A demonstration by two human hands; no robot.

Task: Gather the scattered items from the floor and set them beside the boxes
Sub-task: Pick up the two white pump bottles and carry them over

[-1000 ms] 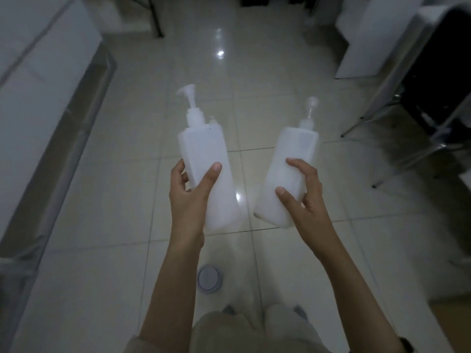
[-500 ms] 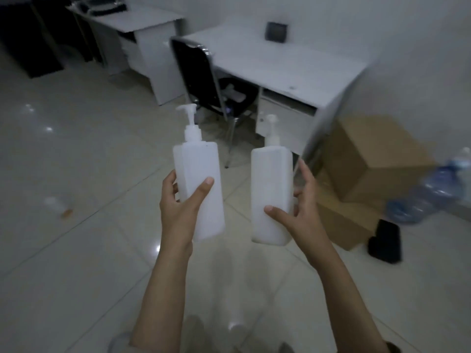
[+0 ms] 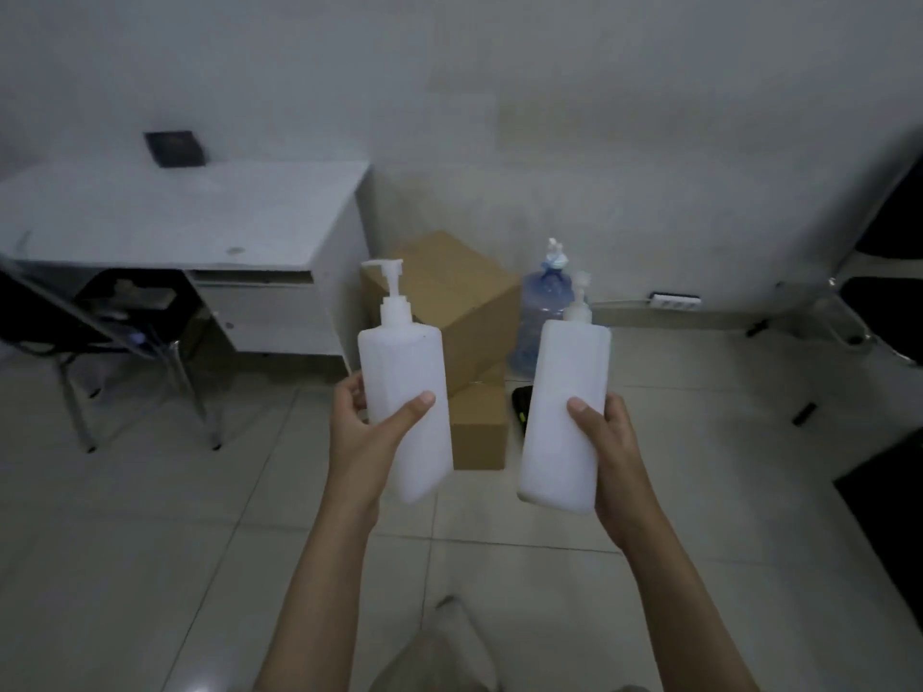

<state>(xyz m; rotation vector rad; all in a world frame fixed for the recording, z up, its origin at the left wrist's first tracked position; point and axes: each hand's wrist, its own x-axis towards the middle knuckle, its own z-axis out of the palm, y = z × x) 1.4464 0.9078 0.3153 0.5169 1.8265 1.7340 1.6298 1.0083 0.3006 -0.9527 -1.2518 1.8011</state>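
Note:
I hold two white pump bottles upright in front of me. My left hand point(image 3: 364, 432) grips the left pump bottle point(image 3: 404, 392) around its lower half. My right hand point(image 3: 607, 452) grips the right pump bottle point(image 3: 564, 412) the same way. Behind them, against the wall, a large cardboard box point(image 3: 459, 297) sits on a smaller cardboard box point(image 3: 479, 427). The bottles partly hide both boxes.
A blue water jug point(image 3: 542, 312) stands right of the boxes, with a small black object point(image 3: 522, 397) on the floor before it. A white desk point(image 3: 200, 227) and a black chair point(image 3: 100, 332) stand at the left. A dark mat point(image 3: 889, 491) lies at the right.
My view has swung to the right, from open floor to the desk and then square onto the boxes by the wall. Both hands keep the bottles upright in the same grip.

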